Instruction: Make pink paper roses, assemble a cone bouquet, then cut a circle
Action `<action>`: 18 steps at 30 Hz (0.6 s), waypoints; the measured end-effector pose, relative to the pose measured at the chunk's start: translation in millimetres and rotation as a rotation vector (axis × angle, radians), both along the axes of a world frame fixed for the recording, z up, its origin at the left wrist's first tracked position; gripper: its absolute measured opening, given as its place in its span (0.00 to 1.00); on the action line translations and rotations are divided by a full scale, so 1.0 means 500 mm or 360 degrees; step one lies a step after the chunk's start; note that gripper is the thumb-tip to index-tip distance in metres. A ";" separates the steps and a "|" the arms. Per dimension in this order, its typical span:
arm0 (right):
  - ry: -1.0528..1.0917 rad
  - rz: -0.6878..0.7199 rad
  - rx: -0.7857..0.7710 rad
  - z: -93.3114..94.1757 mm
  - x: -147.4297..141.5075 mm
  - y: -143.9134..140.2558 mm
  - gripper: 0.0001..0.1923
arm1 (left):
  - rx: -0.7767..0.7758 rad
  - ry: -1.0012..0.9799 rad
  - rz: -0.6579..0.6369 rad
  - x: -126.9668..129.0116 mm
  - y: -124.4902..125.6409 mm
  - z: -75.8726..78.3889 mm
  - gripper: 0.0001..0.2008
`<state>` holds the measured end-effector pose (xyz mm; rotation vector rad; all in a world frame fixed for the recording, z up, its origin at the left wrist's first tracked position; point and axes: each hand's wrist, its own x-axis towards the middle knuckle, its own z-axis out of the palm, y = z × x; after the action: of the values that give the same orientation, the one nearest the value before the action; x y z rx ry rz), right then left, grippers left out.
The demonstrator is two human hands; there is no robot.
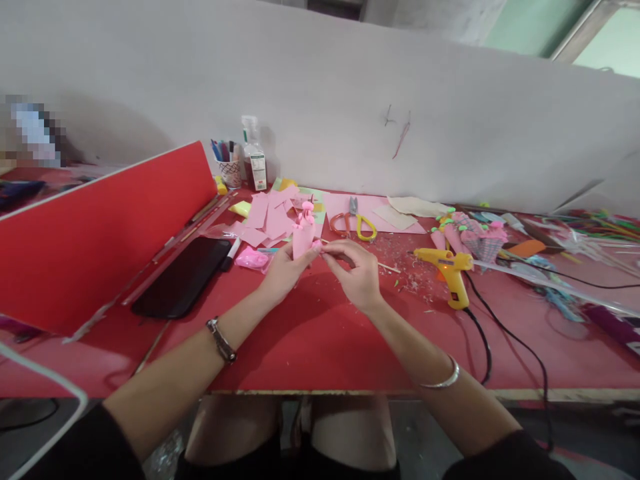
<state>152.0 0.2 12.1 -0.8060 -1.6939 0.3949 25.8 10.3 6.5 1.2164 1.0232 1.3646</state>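
The left hand [283, 270] and right hand [357, 270] are both pinched on a pink paper piece [303, 241] held above the red surface [320, 340], left of the yellow glue gun [447, 270]. Judging by the finished pink paper flowers [470, 235] behind the glue gun and the pink cut sheets [270, 217] lying unused far left of it, the work seems midway.

**crafty_k:** so how much room was there on that red table [310, 347]?

**benchrat:** near edge was bare, right up to the left hand [284, 272] and right hand [356, 275]. Left side was tight though: a black phone [183, 277] lay flat beside a leaning red board [100, 233]. Behind the hands sat a pile of pink paper scraps [270, 220] and the scissors [356, 223].

**crafty_k:** and the right?

**benchrat:** yellow glue gun [450, 270] stood close, its black cord [483, 340] trailing toward the table's front edge. Clutter past it.
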 end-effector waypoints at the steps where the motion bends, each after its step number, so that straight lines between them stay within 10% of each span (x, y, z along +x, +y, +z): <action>1: -0.0022 -0.0010 0.0020 0.000 0.000 0.000 0.05 | -0.0004 0.0010 0.0002 0.001 0.000 0.000 0.15; 18: 0.0389 -0.0089 -0.0223 0.007 0.004 0.006 0.02 | -0.0014 0.0102 0.0074 0.003 0.000 -0.006 0.14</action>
<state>153.8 3.3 15.4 -0.8686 -1.4254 0.5551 27.1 10.5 3.5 1.2434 1.1073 1.3628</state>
